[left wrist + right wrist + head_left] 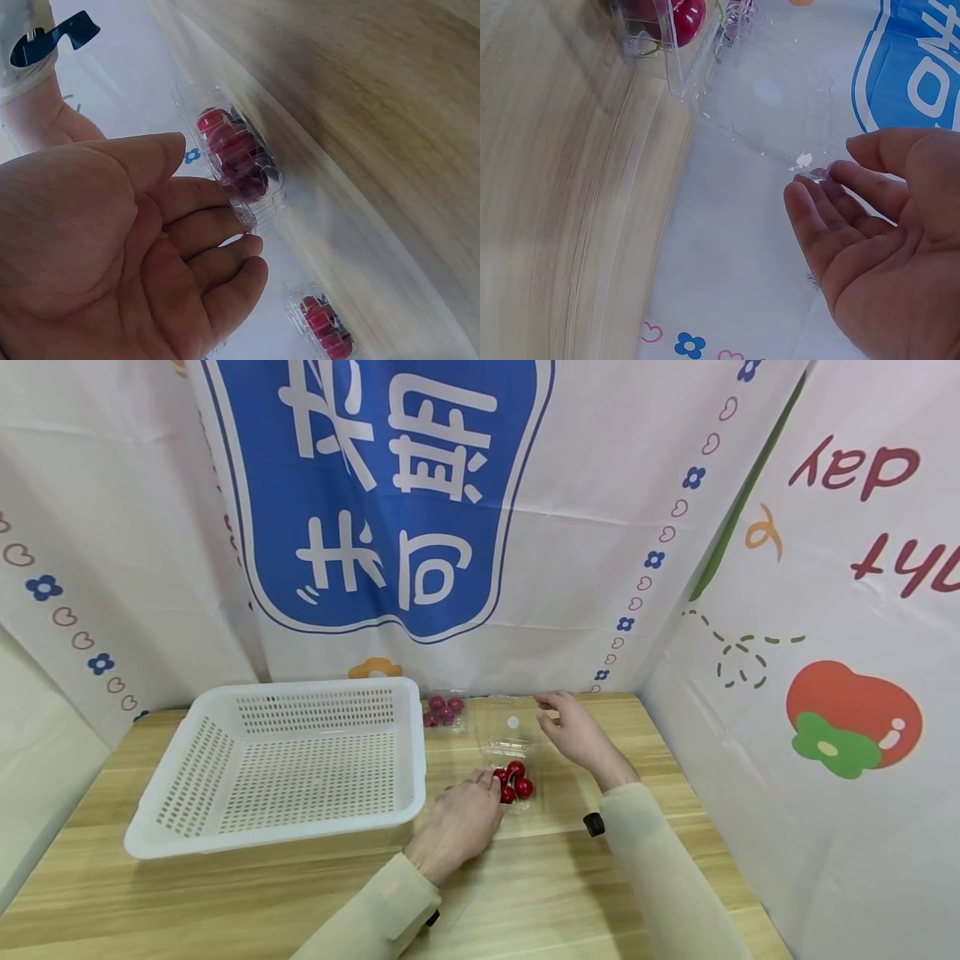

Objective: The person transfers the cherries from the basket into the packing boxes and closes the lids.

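A clear plastic clamshell box lies with its lid raised at the back. Several red cherries with green stems sit in its base. The left hand rests its fingertips against the left side of the base, the fingers slightly bent and the thumb apart, as the left wrist view shows. At the lid's far right corner, the right hand touches the edge with its fingertips; its thumb stands away from the plastic.
A large white plastic basket stands to the left on the wooden table. Behind it to the right is a second clear box with dark red cherries. Printed cloth hangs at the back and right edges.
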`<state>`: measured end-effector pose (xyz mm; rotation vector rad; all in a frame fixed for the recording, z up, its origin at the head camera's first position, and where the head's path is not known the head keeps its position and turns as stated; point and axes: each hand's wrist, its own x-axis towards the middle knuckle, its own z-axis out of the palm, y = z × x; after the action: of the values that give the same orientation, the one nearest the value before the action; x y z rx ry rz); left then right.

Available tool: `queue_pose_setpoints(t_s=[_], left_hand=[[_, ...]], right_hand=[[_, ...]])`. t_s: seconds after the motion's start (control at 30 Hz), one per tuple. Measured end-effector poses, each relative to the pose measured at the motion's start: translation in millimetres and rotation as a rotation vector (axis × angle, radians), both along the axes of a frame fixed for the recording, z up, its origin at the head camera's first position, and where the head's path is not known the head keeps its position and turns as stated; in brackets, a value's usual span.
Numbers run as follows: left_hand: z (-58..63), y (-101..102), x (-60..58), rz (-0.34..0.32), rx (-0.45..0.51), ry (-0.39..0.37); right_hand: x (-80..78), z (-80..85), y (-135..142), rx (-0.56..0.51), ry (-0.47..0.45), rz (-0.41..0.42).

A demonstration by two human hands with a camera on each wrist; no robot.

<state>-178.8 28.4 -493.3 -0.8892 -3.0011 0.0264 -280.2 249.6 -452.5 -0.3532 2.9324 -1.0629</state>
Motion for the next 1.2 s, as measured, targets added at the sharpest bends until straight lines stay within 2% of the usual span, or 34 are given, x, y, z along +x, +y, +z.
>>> queue_pose_setpoints(t_s=[0.23, 0.33, 0.7, 0.9, 1.07, 1.2], left_hand=[[1.3, 3, -1.8, 0.02, 0.018, -0.021], [1.8, 3, -1.9, 0.019, 0.015, -0.019], [1.0, 1, -1.5, 0.01, 0.012, -0.019], [2.2, -1, -2.2, -0.006, 0.001, -0.034], [5.5, -4, 0.8, 0.005, 0.033, -0.065], [11.3, -9, 7.1, -0.017, 0.044, -0.024]], right_hand=[[10.5, 0.5, 2, -0.001, 0.07, -0.004], [16.6, 1.1, 2, 0.018, 0.077, 0.026], [41.3, -7.3, 3, 0.104, -0.019, 0.163], [48.7, -11.7, 3, 0.12, -0.025, 0.188], [52.0, -14.5, 3, 0.163, -0.018, 0.192], [55.0, -17.1, 4, 0.209, -0.015, 0.188]])
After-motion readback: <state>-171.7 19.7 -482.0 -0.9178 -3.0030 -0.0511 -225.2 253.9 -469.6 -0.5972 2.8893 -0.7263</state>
